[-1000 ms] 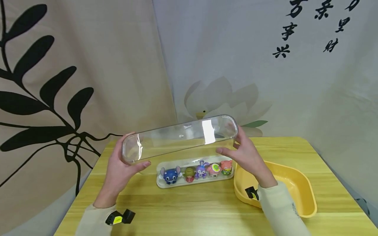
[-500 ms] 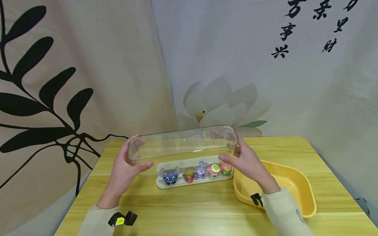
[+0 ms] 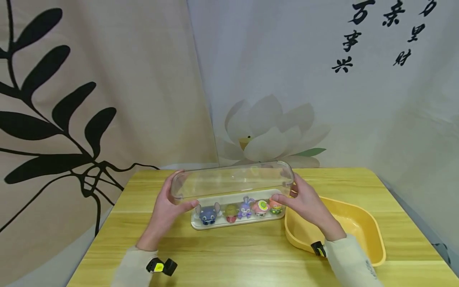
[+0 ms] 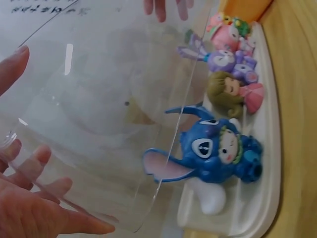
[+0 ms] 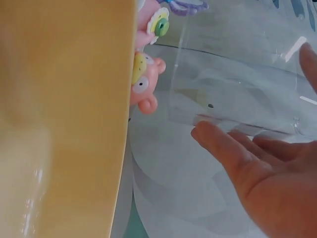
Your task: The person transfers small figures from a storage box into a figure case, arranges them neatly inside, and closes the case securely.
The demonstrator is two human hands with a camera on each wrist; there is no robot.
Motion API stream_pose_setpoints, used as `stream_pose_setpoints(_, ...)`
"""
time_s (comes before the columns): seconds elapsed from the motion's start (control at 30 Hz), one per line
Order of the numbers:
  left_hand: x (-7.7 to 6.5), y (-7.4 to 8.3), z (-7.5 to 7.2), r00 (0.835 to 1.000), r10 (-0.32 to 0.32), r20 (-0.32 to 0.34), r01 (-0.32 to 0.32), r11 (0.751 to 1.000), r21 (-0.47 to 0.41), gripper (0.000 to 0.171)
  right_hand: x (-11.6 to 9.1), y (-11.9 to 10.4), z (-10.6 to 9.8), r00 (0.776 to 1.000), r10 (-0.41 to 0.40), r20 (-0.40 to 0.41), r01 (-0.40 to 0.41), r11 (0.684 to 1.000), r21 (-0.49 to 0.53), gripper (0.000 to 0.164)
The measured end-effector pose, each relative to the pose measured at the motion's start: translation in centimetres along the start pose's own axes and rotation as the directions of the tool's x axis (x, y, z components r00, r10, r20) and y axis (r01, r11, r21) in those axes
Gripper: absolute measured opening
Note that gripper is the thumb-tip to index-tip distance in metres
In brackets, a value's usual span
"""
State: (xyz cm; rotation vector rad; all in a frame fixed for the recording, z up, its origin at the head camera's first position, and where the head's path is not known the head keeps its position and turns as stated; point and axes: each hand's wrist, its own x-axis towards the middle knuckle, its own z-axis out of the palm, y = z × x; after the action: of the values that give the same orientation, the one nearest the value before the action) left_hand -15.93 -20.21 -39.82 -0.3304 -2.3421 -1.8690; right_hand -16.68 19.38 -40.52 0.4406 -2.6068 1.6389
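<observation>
A long clear plastic cover (image 3: 229, 177) hangs over the back part of a white tray (image 3: 236, 225). My left hand (image 3: 166, 211) grips its left end, and my right hand (image 3: 308, 201) holds the right end, thumbs at the near side. Several toy figurines stand in a row on the tray: a big-eared blue one (image 4: 213, 148), a brown-haired girl in pink (image 4: 237, 94), a purple rabbit (image 4: 225, 62) and pink ones (image 3: 260, 207) at the right. In the left wrist view, the cover's lower edge overlaps the blue figurine's ears.
Right of the tray, a yellow plastic basin (image 3: 376, 239) stands on the wooden table (image 3: 229, 259), partly under my right forearm. Behind the table hangs a printed cloth (image 3: 143, 79) with leaves, a flower and black characters.
Both hands have brought the clear cover down and slightly right, closer over the tray. The left hand has moved further right than the right one. Figurines and basin stay in place.
</observation>
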Motion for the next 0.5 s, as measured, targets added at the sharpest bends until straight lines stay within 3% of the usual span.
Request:
stream_pose_setpoints(0.23, 0.07, -0.8, 0.71, 1.0, 0.021, 0.005, -0.02, 0.999, -0.028, 0.094, -0.02, 0.18, -0.4, 1.0, -0.016, 0.007, 0.017, 0.999, -0.044, 0.084)
stream_pose_setpoints(0.5, 0.14, -0.95, 0.97, 1.0, 0.005, 0.015, -0.005, 0.999, -0.041, 0.095, -0.08, 0.14, -0.43, 1.0, 0.026, -0.015, -0.029, 0.978, -0.207, 0.079)
